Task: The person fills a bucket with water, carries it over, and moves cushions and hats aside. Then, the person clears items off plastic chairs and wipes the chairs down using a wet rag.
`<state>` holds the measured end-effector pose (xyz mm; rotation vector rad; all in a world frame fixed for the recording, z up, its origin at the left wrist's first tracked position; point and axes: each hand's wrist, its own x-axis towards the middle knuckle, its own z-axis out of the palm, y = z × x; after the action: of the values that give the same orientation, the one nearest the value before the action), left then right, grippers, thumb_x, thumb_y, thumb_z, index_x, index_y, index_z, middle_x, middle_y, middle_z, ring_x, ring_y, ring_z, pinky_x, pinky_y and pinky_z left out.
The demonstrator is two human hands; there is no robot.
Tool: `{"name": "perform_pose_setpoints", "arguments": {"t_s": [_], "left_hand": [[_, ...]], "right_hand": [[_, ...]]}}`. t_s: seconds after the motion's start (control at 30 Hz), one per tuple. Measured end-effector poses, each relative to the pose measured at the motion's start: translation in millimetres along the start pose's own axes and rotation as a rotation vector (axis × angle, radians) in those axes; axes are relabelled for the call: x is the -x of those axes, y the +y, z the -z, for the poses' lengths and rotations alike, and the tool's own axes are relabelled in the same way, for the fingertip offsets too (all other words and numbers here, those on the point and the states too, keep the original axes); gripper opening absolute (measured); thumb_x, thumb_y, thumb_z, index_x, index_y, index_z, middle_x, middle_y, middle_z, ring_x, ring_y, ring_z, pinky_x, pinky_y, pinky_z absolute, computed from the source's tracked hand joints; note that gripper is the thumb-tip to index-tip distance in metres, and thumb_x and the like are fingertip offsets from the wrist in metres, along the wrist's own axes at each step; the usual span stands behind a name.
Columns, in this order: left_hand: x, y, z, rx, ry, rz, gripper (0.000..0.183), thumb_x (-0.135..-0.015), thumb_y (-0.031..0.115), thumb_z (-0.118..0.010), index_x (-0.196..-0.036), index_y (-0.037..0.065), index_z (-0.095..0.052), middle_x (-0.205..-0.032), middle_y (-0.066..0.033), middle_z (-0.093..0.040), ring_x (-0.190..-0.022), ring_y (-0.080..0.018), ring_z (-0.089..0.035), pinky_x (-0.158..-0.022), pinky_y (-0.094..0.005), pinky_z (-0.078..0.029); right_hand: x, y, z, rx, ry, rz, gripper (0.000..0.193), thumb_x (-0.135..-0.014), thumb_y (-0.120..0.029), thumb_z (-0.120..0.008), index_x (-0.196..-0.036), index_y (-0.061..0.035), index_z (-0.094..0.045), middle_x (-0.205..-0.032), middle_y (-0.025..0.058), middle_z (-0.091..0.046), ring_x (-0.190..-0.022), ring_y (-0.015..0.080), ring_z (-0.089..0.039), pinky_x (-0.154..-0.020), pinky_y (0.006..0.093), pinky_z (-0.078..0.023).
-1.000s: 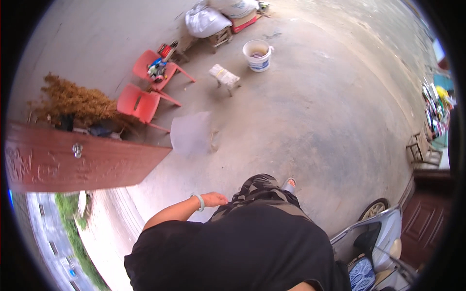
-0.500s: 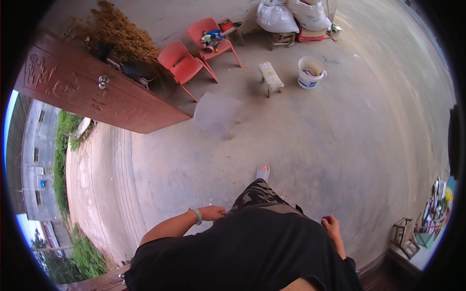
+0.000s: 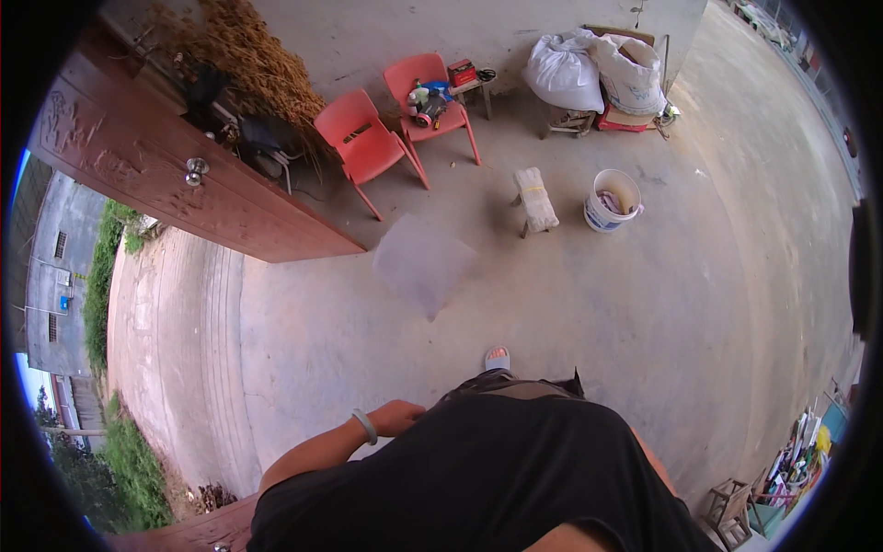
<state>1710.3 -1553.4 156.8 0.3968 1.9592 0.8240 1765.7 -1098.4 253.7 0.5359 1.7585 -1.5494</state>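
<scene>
My left hand (image 3: 400,417) hangs beside my dark shirt (image 3: 469,469), with its fingers loosely curled and nothing seen in them. A pale bracelet (image 3: 365,426) circles that wrist. On the right only a strip of my forearm (image 3: 651,455) shows past the shirt; the hand itself is hidden. One foot in a light slipper (image 3: 498,358) points forward on the concrete floor. Ahead of it lies a pale, blurred shape (image 3: 425,267) whose kind I cannot make out. Neither arm reaches any of the things in front.
Two red chairs (image 3: 372,158) stand ahead, the farther holding assorted items. Right of them are a low stool (image 3: 536,199), a white bucket (image 3: 611,202) and stuffed sacks (image 3: 563,75). A red-brown door (image 3: 184,184) stands ajar at left. Small wooden furniture (image 3: 729,511) sits lower right.
The chairs, stool, bucket and sacks appear lower and farther right in the picture. My right hand, visible before, has gone behind my shirt. My left hand stays by my side.
</scene>
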Motion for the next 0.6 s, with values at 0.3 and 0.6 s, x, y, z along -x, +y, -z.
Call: {"name": "perform_pose_setpoints", "arguments": {"t_s": [0.3,0.6], "left_hand": [[10,72,73,0.187,-0.229,0.187,0.027,-0.084,0.013,-0.054,-0.108,0.001,-0.059,-0.102,-0.0196,-0.063,-0.094,-0.0325,-0.06,-0.086,-0.0386,-0.044],[-33,110,58,0.929,-0.086,0.421,0.029,-0.084,0.011,-0.057,-0.112,0.0,-0.057,-0.103,-0.0139,-0.063,-0.094,-0.0257,-0.059,-0.086,-0.0363,-0.045]], "right_hand": [[-103,-104,51,0.056,-0.139,0.057,0.04,-0.085,-0.019,-0.061,-0.116,0.0035,-0.052,-0.11,0.0113,-0.059,-0.101,0.0162,-0.053,-0.089,0.0307,-0.042],[-261,-260,96,0.471,-0.409,0.409,0.022,-0.085,-0.017,-0.058,-0.099,-0.0012,-0.063,-0.095,0.0131,-0.063,-0.088,0.0201,-0.06,-0.078,0.0313,-0.047]]}}
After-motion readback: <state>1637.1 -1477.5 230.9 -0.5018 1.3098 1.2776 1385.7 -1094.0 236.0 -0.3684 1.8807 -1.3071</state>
